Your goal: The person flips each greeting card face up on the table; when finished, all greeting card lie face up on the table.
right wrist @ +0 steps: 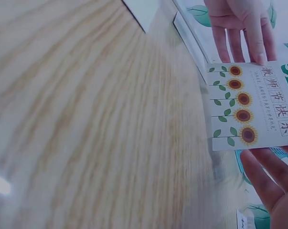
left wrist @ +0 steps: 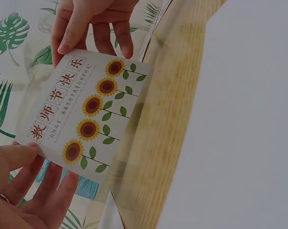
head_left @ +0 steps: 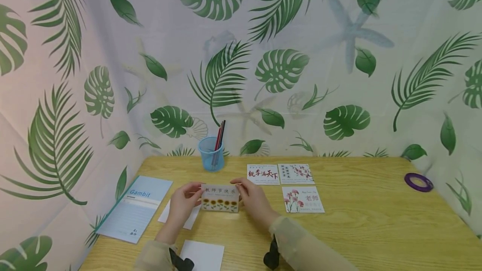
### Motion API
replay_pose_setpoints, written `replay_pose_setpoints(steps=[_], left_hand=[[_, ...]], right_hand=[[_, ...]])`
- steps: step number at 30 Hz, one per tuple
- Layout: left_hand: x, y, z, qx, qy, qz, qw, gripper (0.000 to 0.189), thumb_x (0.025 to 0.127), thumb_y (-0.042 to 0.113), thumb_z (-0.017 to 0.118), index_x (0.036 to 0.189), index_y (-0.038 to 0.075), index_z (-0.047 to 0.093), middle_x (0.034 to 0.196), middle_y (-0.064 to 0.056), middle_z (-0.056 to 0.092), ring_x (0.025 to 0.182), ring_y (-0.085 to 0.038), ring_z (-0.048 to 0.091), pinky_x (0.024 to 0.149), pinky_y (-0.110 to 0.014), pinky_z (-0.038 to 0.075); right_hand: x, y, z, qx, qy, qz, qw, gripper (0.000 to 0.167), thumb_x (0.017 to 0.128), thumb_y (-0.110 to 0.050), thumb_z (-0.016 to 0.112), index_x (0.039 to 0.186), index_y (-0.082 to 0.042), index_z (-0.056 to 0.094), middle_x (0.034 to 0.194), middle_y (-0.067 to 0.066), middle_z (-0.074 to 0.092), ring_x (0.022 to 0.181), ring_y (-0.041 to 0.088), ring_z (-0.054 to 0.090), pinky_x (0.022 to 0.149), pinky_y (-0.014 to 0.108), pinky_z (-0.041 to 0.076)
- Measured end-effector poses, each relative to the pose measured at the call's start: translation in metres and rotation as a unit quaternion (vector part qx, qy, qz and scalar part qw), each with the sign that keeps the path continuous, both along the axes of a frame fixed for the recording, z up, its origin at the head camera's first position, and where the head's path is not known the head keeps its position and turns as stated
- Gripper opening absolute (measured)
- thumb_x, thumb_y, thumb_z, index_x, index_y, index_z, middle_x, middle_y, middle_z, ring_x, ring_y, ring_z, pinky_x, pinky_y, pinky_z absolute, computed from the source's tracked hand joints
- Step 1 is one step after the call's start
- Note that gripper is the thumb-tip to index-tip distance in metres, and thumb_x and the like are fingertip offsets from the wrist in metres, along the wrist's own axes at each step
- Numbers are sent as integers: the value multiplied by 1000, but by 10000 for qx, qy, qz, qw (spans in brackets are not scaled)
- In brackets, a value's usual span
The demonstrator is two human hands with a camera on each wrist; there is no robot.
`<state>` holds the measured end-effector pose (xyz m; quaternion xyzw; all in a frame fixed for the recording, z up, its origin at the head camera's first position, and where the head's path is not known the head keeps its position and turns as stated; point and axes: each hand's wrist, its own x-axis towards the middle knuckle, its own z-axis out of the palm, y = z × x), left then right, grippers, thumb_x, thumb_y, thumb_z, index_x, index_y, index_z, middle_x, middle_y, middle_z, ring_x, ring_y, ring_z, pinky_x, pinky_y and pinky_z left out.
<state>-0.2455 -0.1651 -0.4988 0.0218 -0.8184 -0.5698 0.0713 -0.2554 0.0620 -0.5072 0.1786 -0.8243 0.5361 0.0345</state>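
Both hands hold up a greeting card (head_left: 220,205) printed with a row of sunflowers and red Chinese characters. My left hand (head_left: 185,200) pinches its left edge between thumb and fingers. At the opposite edge, my right hand (head_left: 257,198) pinches it the same way. The left wrist view shows the sunflower card (left wrist: 89,112) tilted, its printed face towards the camera. A white card (head_left: 193,218) lies on the table partly behind the left hand, and another white card (head_left: 205,256) lies nearer, by the left wrist.
Three printed cards lie right of the hands: red-lettered (head_left: 262,175), blossom-branch (head_left: 296,174) and pink-flower (head_left: 303,200). A blue mesh cup (head_left: 211,154) with pencils stands behind. A Gambit paper pack (head_left: 133,208) lies left on the wooden table (head_left: 369,221); a purple tape roll (head_left: 419,182) lies far right.
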Motion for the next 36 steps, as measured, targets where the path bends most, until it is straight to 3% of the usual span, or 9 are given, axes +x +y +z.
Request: replay_pose_setpoints(steps=[4, 9, 16, 28, 36], left_hand=[[0, 0, -1, 41, -32, 19, 10000, 22, 92, 7, 68, 114, 6, 72, 106, -15, 70, 90, -22, 71, 69, -29, 62], [-1, 1, 0, 126, -111, 84, 9998, 25, 93, 7, 67, 117, 5, 70, 105, -17, 69, 89, -22, 70, 68, -30, 62], [-2, 3, 1, 273, -131, 109, 9995, 27, 92, 6, 67, 119, 4, 69, 104, -17, 68, 86, -20, 70, 68, -33, 63], [-3, 18, 0, 567, 28, 77, 9984, 33, 88, -1, 69, 120, 5, 69, 104, -17, 70, 87, -19, 69, 70, -39, 63], [-4, 30, -4, 688, 81, 66, 9976, 30, 86, -4, 70, 115, 1, 68, 104, -19, 70, 85, -18, 69, 69, -40, 63]], right_hand=[[-3, 1, -1, -751, -740, -148, 9943, 24, 103, -15, 52, 122, -7, 63, 91, 11, 71, 71, 19, 64, 62, 40, 61], [-4, 3, -1, -1261, -1102, -327, 9853, 25, 100, -15, 58, 122, -4, 63, 90, 16, 73, 69, 18, 66, 63, 45, 61], [0, 7, -2, -1315, -978, -388, 9857, 21, 95, -7, 64, 115, -2, 63, 86, 19, 70, 69, 22, 67, 59, 41, 61], [3, 15, -6, -1556, -911, -978, 9787, 23, 91, 1, 65, 114, -2, 67, 81, 15, 68, 61, 18, 64, 54, 42, 60], [7, 24, -6, -1189, -674, -1294, 9821, 27, 92, 0, 65, 118, -4, 67, 91, 16, 69, 64, 16, 65, 54, 37, 60]])
